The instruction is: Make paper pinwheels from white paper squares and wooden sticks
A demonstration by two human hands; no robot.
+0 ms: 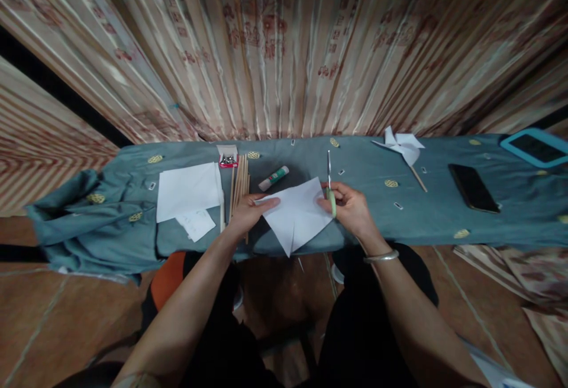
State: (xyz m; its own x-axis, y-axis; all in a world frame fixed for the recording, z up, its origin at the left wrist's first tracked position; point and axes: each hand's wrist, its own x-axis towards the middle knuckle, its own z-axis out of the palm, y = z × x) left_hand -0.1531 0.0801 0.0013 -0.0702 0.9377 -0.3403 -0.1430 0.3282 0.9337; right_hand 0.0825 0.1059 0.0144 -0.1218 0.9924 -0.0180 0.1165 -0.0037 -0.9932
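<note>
Around the white paper square [295,213], in the head view, both forearms reach in from the near side, elbows apart and wrists angled inward. The left hand [248,213] pinches the square's left corner, its thumb flat on top and its fingers curled beneath. At the square's right corner, the right hand [352,206] is closed around green-handled scissors [332,200], blades pointing away from the person, with its thumb over the paper; how its fingers sit in the handle loops cannot be told. The square lies between the hands, tilted, with one corner toward the person and a slit running in from there.

Beyond the square and to its left, a small red-and-white box [228,163] stands open, holding shiny metal pins [229,158]. Just beyond the square lies a glue stick [274,178], and left of it wooden sticks [241,181]. Farther left is a stack of white paper [189,190]. Well to the right of the square lie a paper pinwheel [403,146] and a black phone [474,188].
</note>
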